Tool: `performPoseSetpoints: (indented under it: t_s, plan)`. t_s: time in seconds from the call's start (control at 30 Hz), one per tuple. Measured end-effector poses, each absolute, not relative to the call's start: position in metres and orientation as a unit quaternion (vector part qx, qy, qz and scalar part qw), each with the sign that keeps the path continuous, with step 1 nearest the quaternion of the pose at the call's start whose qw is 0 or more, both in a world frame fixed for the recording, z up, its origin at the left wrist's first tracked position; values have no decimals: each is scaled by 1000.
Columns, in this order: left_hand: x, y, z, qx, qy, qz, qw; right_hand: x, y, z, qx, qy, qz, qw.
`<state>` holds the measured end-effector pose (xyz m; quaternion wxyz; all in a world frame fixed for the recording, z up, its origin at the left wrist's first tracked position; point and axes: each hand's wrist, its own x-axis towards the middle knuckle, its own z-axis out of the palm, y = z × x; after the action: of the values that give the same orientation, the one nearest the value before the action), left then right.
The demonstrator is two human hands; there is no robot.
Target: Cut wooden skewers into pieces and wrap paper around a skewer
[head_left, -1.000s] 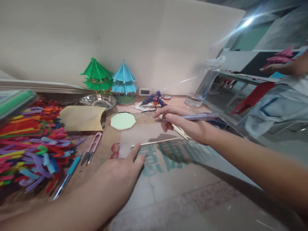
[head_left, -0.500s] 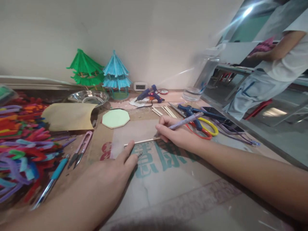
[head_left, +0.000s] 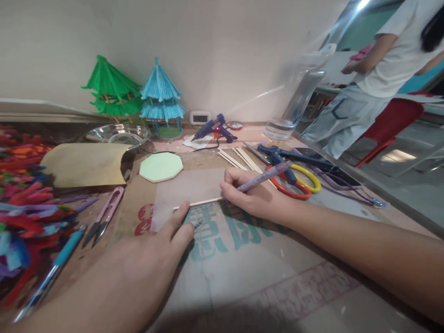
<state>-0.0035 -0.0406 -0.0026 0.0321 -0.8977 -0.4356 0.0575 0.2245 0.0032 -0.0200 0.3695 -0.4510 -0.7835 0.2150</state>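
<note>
A thin wooden stick [head_left: 204, 202] lies across the work surface between my hands. The index fingertip of my left hand [head_left: 152, 252] pins its left part down, with the thumb just below; the other fingers are hidden. Under the stick, dark tick marks show on what looks like a clear ruler [head_left: 200, 224]. My right hand [head_left: 248, 189] is closed around a purple pen [head_left: 265, 176], writing end down by the stick's right end; the pen tip is hidden behind the fingers. Several more wooden sticks [head_left: 231, 159] lie just beyond the right hand.
Scissors [head_left: 305, 178] and a phone [head_left: 342, 175] lie at the right. Behind are a pale green octagon [head_left: 161, 166], a glue gun [head_left: 213, 128], a metal bowl [head_left: 138, 134] and green [head_left: 109, 83] and blue [head_left: 161, 92] tiered models. Snips [head_left: 104, 215], a pen [head_left: 52, 273] and pipe cleaners [head_left: 31, 203] fill the left. A person stands beyond.
The view has shifted slightly, so the table things sit a little further left. Both hands keep their places on the stick and pen. The person in the background has moved left in view.
</note>
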Motion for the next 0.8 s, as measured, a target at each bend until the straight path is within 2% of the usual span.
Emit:
performPoseSetpoints:
  t_s: [0.1, 0.2, 0.47, 0.8]
  plan:
    - [2, -40, 1, -889, -424, 147, 91, 224, 2, -20, -449, -787, 208, 367]
    - [4, -39, 3, -883, -425, 165, 109, 225, 3, -21, -443, -790, 204, 370]
    - [3, -36, 2, -880, -429, 193, 67, 225, 5, -22, -432, -799, 188, 374]
    - [3, -37, 5, -882, -446, 150, 21, 225, 4, -22, -429, -799, 188, 376]
